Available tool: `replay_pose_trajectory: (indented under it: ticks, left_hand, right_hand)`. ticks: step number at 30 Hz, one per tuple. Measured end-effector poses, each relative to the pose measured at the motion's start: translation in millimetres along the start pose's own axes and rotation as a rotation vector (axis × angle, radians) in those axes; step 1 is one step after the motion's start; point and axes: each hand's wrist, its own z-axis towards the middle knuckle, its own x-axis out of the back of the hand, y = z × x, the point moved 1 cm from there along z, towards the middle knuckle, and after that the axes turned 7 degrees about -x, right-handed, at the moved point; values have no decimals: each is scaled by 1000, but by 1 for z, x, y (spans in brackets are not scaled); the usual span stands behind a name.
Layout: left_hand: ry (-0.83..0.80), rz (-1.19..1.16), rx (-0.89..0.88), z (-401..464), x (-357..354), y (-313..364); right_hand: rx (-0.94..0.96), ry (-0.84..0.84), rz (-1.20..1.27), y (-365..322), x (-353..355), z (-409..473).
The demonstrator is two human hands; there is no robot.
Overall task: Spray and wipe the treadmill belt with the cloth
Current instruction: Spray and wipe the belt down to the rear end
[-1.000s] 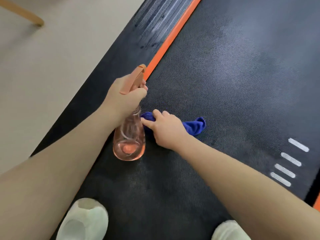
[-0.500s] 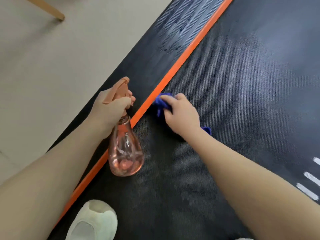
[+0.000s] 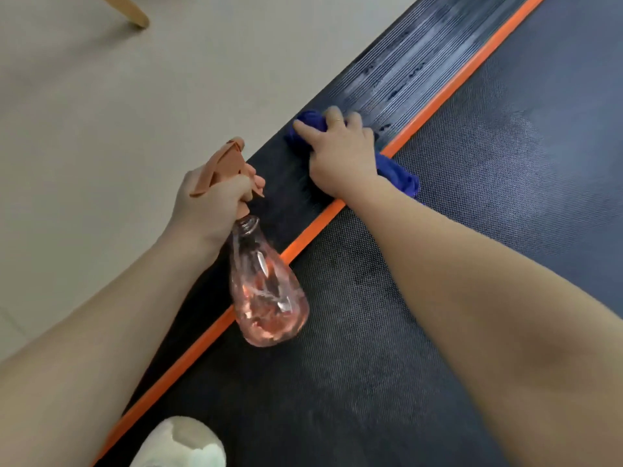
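The black textured treadmill belt (image 3: 488, 197) fills the right side, bordered on its left by an orange stripe (image 3: 438, 99) and a ribbed black side rail (image 3: 397, 72). My right hand (image 3: 340, 156) presses a crumpled blue cloth (image 3: 401, 178) onto the side rail, across the orange stripe; its fingers curl over the cloth's far end. My left hand (image 3: 215, 203) grips the neck and trigger of a clear pink spray bottle (image 3: 269, 298), which hangs tilted above the stripe with a little liquid in it.
Beige floor (image 3: 135, 112) lies left of the treadmill. A wooden furniture leg (image 3: 131, 13) stands at the top left. A pale shoe toe (image 3: 178, 443) sits on the belt at the bottom edge.
My right hand has slid the cloth from the belt leftward and away, over the orange stripe onto the side rail. The left hand with the bottle has stayed near the stripe.
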Motion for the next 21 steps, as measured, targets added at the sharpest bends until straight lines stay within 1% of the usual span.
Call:
replay_pose_trajectory:
  ticks: [3, 5, 6, 7, 8, 9, 11, 12, 13, 14, 16, 18, 19, 21]
  left_hand:
    - [80, -37, -16, -5, 10, -6]
    - [100, -66, -29, -9, 14, -7]
    - [100, -66, -34, -10, 15, -8]
    - [97, -64, -36, -10, 14, -9]
    - [86, -57, -34, -11, 13, -10]
    - [64, -43, -36, -11, 12, -12]
    - [-1, -3, -40, -13, 9, -15]
    - [-32, 10, -38, -15, 8, -16]
    - [-59, 15, -37, -18, 6, -18]
    - [-78, 19, -41, -20, 4, -21]
    - [-84, 22, -47, -22, -1, -23]
    - [-81, 20, -30, -22, -5, -21]
    - [-93, 23, -25, -23, -7, -20]
    - [-131, 40, -28, -24, -7, -19]
  right_hand:
    - [289, -85, -8, -34, -6, -25]
    - [511, -122, -42, -45, -12, -43]
    - [588, -142, -55, -44, -12, -46]
    - [610, -142, -58, -39, -12, -43]
    - [554, -104, -56, -31, -10, -37]
    - [414, -52, -43, -19, -8, -27]
    - [2, 23, 13, 12, -2, -10]
    - [-157, 6, 27, 25, -1, -6]
    - [-232, -33, 12, 32, -1, -7]
    - [-231, -69, -12, 32, 0, -11]
    - [-119, -72, -24, 24, 0, -30]
    - [-9, -60, 28, 12, -14, -65]
    - [23, -81, 54, 9, -22, -86]
    - [1, -87, 92, 9, -34, -125]
